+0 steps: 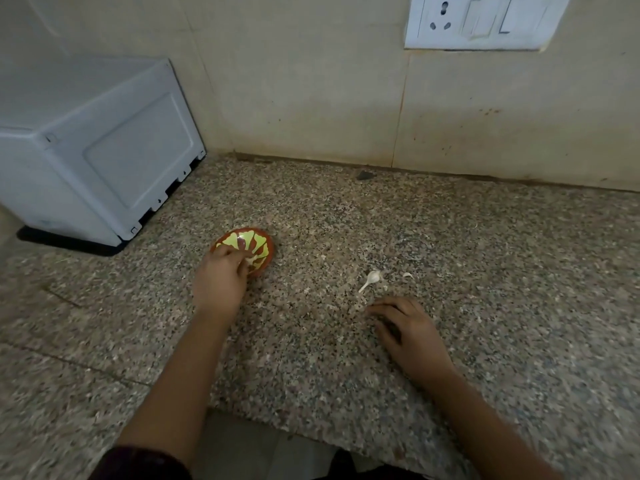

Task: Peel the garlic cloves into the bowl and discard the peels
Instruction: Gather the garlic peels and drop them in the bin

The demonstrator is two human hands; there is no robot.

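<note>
Left of the bowl stands a white appliance

Home kitchen, granite counter, microwave, tiled wall w/ socket

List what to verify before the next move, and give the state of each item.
1. Bowl upright on the counter: ok.
2. Left hand at the bowl, reaching over its near rim: ok.
3. Left fingers emptied into the bowl: cannot tell; pale bits sit at the fingertips.
4. Right hand free, resting on the counter: ok.
5. Peels cleared: not ok; a garlic piece and a peel scrap lie on the counter ahead of the right hand.
</note>
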